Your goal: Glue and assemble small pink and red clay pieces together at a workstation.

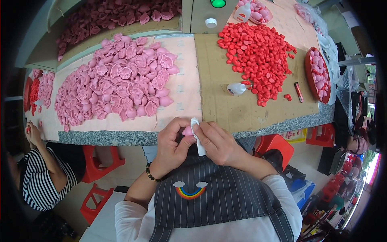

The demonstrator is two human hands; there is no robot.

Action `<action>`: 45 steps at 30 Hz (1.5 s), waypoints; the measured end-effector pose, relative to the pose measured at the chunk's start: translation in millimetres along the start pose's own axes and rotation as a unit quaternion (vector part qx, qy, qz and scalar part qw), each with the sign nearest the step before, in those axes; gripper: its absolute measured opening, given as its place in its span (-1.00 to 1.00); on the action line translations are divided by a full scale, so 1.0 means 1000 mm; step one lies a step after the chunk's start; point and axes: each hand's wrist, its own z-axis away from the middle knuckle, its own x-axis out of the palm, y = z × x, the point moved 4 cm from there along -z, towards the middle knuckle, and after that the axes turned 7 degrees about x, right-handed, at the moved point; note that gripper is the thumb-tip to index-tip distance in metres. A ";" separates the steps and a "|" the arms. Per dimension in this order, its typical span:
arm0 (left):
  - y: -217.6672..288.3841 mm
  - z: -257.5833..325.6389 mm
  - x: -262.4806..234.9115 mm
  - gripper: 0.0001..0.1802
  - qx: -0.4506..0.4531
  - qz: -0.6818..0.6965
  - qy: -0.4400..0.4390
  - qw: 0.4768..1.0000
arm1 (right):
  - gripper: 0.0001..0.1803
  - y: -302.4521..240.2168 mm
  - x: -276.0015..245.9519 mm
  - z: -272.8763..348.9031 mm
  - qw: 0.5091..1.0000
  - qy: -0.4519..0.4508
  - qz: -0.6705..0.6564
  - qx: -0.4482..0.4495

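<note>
We see the left hand (171,143) grasping a small pink piece (187,130) at the table edge (121,138). The right hand (217,141) pinches a white cloth (197,135) against that piece. At 12 o'clock lies a glue bottle (236,88); at 11 o'clock, a pink pile (121,82); at 1 o'clock, a red pile (258,52).
</note>
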 end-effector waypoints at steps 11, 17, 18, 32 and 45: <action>0.010 -0.002 -0.012 -0.77 0.006 -0.010 0.009 1.000 | -0.60 0.003 -0.008 0.004 0.997 0.045 -0.022 -0.062; 0.024 -0.007 -0.019 -0.76 0.128 -0.126 0.017 0.984 | -0.68 0.038 0.009 0.021 0.703 -0.023 -0.596 0.388; 0.027 -0.007 -0.018 -0.75 0.150 -0.132 0.018 0.980 | -0.80 0.036 0.008 0.020 0.688 -0.029 -0.625 0.368; 0.028 -0.006 -0.002 -0.69 0.219 -0.230 -0.003 0.948 | -0.94 0.033 0.032 0.007 0.727 0.024 -0.588 0.353; 0.014 0.003 -0.008 -0.63 -0.026 0.169 0.058 0.984 | -0.70 0.021 -0.006 -0.016 0.919 0.001 -0.319 0.233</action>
